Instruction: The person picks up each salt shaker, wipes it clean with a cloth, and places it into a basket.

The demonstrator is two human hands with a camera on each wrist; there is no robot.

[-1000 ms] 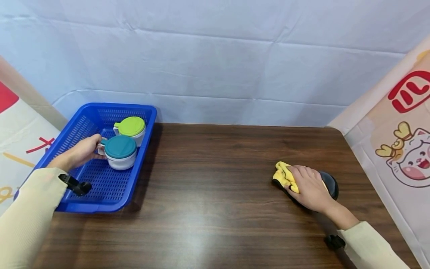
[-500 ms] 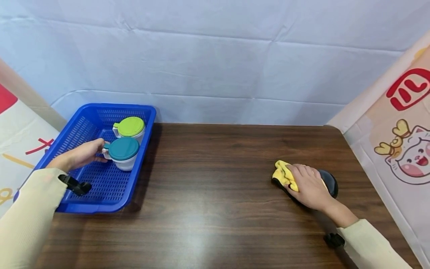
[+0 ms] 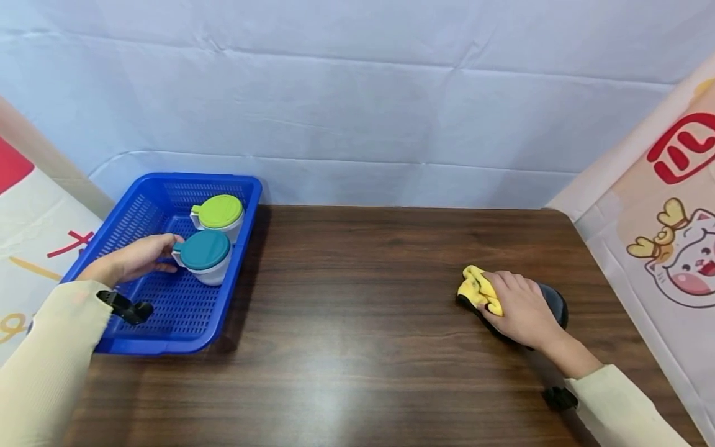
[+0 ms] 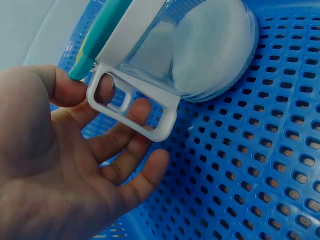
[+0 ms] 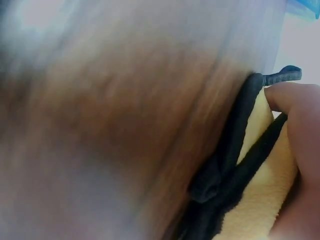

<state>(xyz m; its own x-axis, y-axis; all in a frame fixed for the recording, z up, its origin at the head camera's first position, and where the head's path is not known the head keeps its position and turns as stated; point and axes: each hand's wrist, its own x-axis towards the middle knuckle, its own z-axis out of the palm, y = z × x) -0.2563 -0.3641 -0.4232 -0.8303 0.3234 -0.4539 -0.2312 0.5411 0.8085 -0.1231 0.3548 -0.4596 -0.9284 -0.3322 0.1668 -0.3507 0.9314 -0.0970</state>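
A clear seasoning jar with a teal lid and white handle sits tilted in the blue basket. My left hand is at that handle; in the left wrist view its loosely curled fingers show behind and through the handle's opening, thumb beside the lid's edge. Behind stands a second jar with a lime-green lid. Far to the right, my right hand holds a bunched yellow cloth with black edging down on the table. The palm hides much of this cloth; a dark grey part shows beyond the fingers.
The brown wooden table spans between the basket and the cloth. Pale sheeting hangs along the back edge, and a printed sheet stands at the right side.
The teal-lidded jar has shifted slightly right and now leans toward the basket's right wall. My left hand has eased its hold on the handle. The right hand stays on the cloth.
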